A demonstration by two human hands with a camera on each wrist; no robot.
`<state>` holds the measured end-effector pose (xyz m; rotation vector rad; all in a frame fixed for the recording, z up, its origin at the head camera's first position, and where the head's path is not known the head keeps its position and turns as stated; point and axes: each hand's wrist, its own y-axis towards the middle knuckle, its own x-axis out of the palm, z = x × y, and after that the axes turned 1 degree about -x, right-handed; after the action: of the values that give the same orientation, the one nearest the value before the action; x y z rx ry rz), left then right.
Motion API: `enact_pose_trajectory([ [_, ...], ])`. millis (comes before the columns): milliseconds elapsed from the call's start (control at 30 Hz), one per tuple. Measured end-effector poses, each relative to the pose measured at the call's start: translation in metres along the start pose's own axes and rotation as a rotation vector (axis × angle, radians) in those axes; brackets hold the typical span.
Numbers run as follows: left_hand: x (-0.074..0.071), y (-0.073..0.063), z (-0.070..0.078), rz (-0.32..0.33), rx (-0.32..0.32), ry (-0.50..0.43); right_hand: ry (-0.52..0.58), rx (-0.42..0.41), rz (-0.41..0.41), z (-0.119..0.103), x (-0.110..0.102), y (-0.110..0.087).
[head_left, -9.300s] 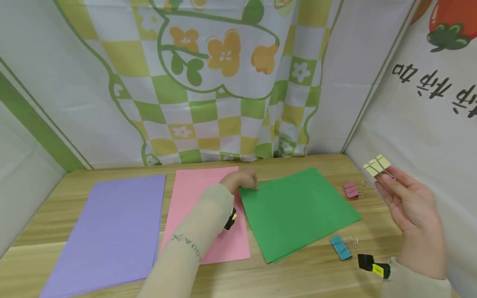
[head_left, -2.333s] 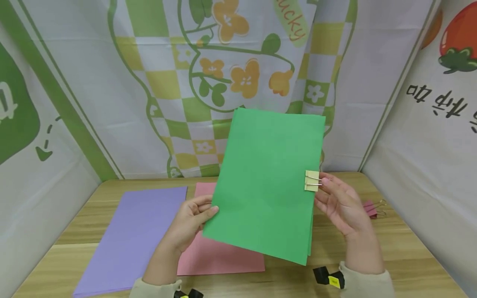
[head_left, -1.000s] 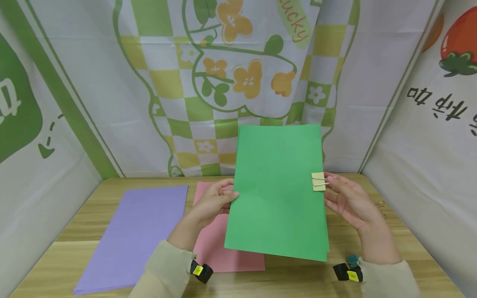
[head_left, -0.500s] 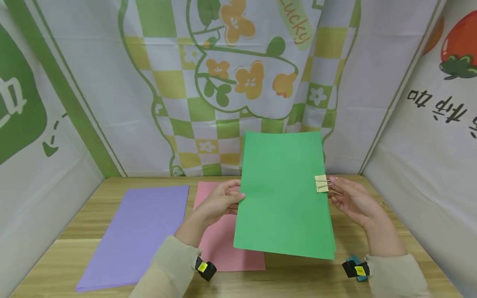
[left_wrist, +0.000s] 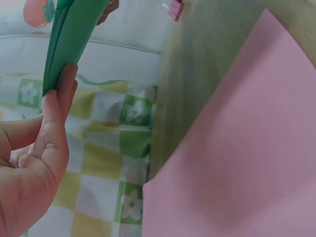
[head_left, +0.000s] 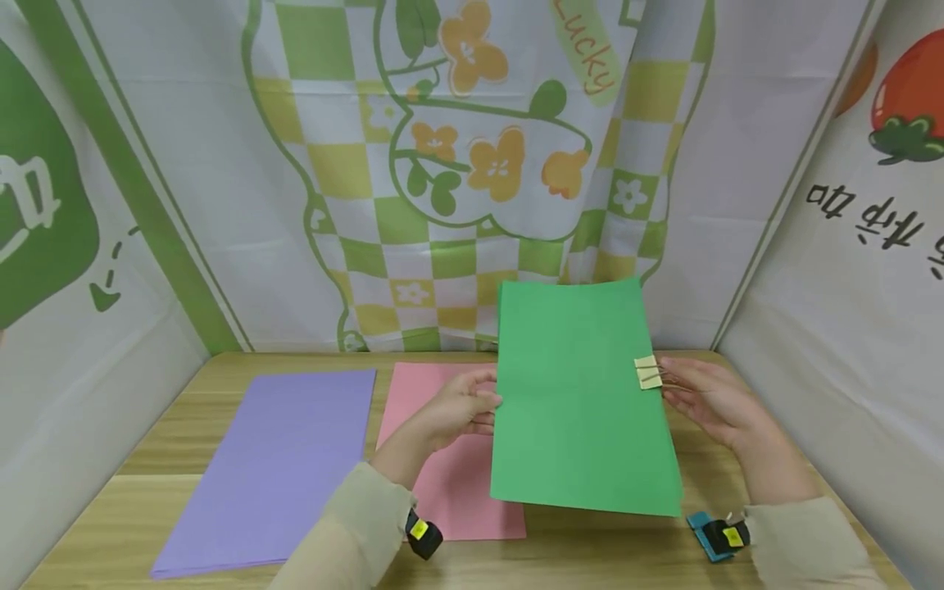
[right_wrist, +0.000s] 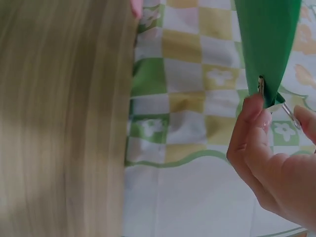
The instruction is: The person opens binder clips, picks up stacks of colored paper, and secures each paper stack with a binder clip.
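Head view (clock centred on the green sheets). The stack of green paper sheets [head_left: 578, 426] is held up, tilted, above the wood-grain table [head_left: 590, 557]. The left hand [head_left: 465, 406] pinches its edge at 9 o'clock; at 3 o'clock the right hand [head_left: 711, 401] grips the wire handles of a pale-yellow binder clip [head_left: 647, 374] set over the opposite edge. Since half a second ago, stack and hands have shifted slightly lower and rightward, the clip staying on the edge; this suggests that clipping is done and the bundle is being lowered. Pink paper [head_left: 472, 500] lies at 8 o'clock, partly covered; purple paper [head_left: 273, 467] lies beyond it. A blue binder clip [head_left: 696, 522] shows between 4 and 5, partly behind the right wrist.

Left wrist view (clock centred on the view). The left thumb and fingers, at 8 o'clock, meet the green edge, whose layers show at 10. A pink binder clip [left_wrist: 174, 9] appears at 12.

Right wrist view (same convention). The right thumb and fingertips, at 3 to 4 o'clock, touch the splayed handles; the green sheets rise towards 2.
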<state>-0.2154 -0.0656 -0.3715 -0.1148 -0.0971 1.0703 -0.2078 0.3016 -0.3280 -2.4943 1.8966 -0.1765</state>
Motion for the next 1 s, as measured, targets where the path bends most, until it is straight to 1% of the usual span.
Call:
enact_pose_trajectory([
  [133, 0.008, 0.009, -0.007, 0.024, -0.024, 0.018, -0.07, 0.009, 0.041, 0.004, -0.006, 0.003],
  [233, 0.014, 0.015, -0.012, 0.038, -0.037, 0.02, -0.154, 0.037, 0.069, 0.006, -0.011, 0.004],
  [333, 0.018, 0.021, -0.018, 0.048, -0.048, 0.007, -0.21, 0.069, 0.086, 0.007, -0.016, 0.004],
  [567, 0.024, 0.03, -0.027, 0.053, -0.044, 0.012, -0.216, 0.113, 0.093, 0.015, -0.026, 0.006],
  [800, 0.031, 0.035, -0.037, 0.088, -0.074, 0.027, -0.281, 0.138, 0.075, 0.024, -0.039, 0.01],
  [1000, 0.036, 0.041, -0.04, 0.088, -0.089, 0.023, -0.36, 0.161, 0.082, 0.028, -0.045, 0.013],
])
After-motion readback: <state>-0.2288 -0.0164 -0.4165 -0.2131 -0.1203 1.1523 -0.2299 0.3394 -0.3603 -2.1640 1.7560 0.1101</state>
